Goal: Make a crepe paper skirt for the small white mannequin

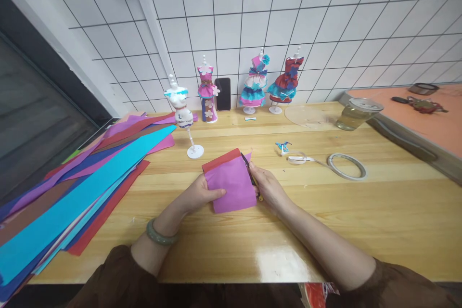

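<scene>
My left hand (202, 194) pinches the left side of a purple sheet (233, 183), thumb on top. A red sheet (222, 160) lies against it and shows along the far edge. My right hand (269, 186) is closed round a pair of scissors (253, 179) at the sheet's right side. The dark blades point away from me at the far right corner, where a small purple flap sticks up. Part of the handles is hidden by the fingers and the sheet. Just beyond stands a small white mannequin (184, 113) with bits of blue tape on it.
Long coloured strips (90, 187) fan out at the left. Three dressed mannequins (252, 89) and a phone (223, 94) stand along the tiled wall. To the right lie a tape roll (347, 167), a small blue bow (283, 147) and a lidded cup (357, 114) of liquid.
</scene>
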`<state>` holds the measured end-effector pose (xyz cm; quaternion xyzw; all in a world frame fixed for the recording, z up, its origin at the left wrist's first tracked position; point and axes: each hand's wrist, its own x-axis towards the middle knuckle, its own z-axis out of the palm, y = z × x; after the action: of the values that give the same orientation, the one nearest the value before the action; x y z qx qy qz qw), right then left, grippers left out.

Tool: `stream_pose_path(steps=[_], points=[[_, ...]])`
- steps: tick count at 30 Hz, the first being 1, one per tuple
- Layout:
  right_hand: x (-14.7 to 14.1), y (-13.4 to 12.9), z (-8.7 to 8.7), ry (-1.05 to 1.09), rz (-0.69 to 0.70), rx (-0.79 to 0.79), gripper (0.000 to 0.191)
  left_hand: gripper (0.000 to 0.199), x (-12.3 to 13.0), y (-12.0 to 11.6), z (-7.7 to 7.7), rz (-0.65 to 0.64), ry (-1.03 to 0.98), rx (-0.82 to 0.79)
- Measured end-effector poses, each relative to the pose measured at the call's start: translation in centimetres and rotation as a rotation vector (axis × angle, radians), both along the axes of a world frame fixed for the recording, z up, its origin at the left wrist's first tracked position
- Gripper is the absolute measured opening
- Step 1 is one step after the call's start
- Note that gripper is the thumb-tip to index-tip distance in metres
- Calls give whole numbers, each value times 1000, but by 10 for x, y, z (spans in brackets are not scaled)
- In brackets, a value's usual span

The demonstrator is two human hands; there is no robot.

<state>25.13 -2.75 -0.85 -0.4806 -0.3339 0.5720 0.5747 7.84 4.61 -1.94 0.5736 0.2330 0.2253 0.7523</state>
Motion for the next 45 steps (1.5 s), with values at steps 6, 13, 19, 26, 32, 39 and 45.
stream_pose_path(steps=[6, 13, 19, 26, 32, 39, 45], points=[[1, 0, -1, -42, 4, 33, 41, 51, 0, 0, 1, -5, -1, 7], [1, 1, -2, -34, 15, 36, 40, 53, 1, -1, 2, 15, 0, -4], [0, 0, -3, -13, 8, 32, 40, 53, 2, -1, 5, 3, -4, -12], [-1, 0, -1, -26, -16, 1, 41, 52, 2, -1, 4, 1, -11, -11], [-1, 0, -1, 18, -50, -44, 42, 51, 2, -1, 2, 23, -6, 6], [-3, 0, -2, 64, -38, 1, 41, 53, 2, -2, 3, 26, -30, -5], [-2, 0, -1, -1, -38, 8, 43, 52, 2, -2, 2, 10, -14, 0]])
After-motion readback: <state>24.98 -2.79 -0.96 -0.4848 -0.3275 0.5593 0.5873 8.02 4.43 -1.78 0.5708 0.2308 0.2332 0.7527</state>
